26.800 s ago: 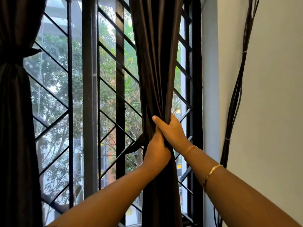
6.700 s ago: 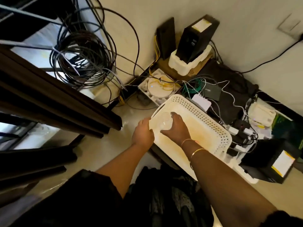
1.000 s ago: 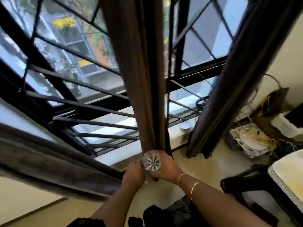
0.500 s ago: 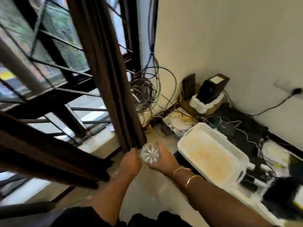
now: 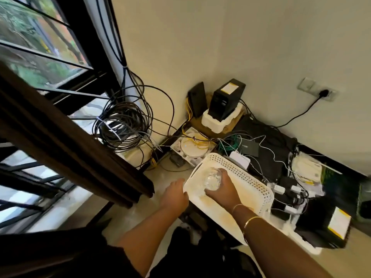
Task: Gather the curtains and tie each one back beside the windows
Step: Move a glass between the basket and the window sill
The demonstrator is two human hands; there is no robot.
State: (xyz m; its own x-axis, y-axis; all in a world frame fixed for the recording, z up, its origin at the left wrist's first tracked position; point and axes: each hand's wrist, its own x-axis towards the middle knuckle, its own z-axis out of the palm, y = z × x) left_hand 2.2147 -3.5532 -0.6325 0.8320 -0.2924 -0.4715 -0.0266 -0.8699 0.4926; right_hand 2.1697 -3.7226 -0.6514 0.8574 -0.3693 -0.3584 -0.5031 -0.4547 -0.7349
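Two bare hands are in view: one left hand (image 5: pixel 174 194) and one right hand (image 5: pixel 223 190). There is one clear faceted glass piece (image 5: pixel 212 178), one white perforated plastic basket (image 5: pixel 255 186) and one dark brown pleated curtain (image 5: pixel 70 141). Two thin gold bangles (image 5: pixel 252 219) circle one wrist. There is one bundled coil of dark cables (image 5: pixel 120 127). The black upright boxes with yellow-and-white labels number two: one black box in white foam (image 5: pixel 224 99) and one black box at the far right (image 5: pixel 325 223). One slim black upright panel (image 5: pixel 197 99), one white round disc device (image 5: pixel 192 147), one flat black square box (image 5: pixel 250 148) and one black wall plug (image 5: pixel 323 91) complete the count.
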